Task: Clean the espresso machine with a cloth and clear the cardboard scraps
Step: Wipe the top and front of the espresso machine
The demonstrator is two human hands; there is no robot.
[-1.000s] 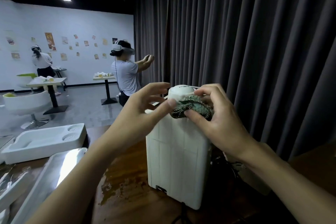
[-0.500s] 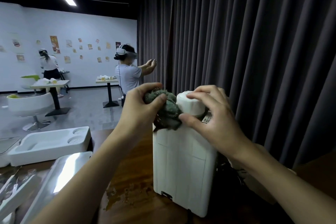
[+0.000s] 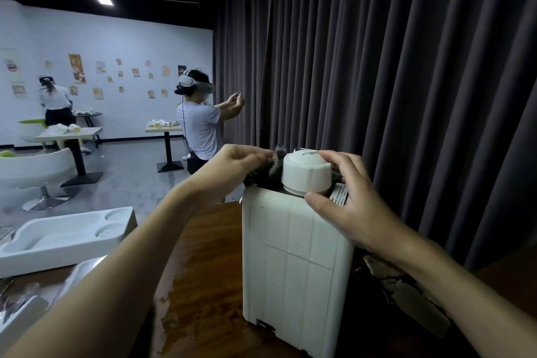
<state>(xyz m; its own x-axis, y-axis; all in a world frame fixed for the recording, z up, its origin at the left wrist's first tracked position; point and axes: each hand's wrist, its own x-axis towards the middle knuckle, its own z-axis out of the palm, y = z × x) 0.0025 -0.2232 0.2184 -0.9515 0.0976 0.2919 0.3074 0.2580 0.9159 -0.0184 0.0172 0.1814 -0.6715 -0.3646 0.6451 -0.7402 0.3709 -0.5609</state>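
Pinching the cloth [image 3: 266, 174] atop the espresso machine [image 3: 290, 256] is the left hand [image 3: 232, 167]; the right hand [image 3: 354, 212] grasps its white cap [image 3: 305, 173].

We have dragged the cloth [image 3: 266, 173] from the front of the cap [image 3: 306, 173] round to its left. Our left hand [image 3: 232, 166] now grips it alone, and our right hand [image 3: 351, 206] has let go, cupping the cap's right side.

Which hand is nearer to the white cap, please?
Right. The right hand grips the cap, thumb at its base; the left hand holds the cloth against the cap's left side.
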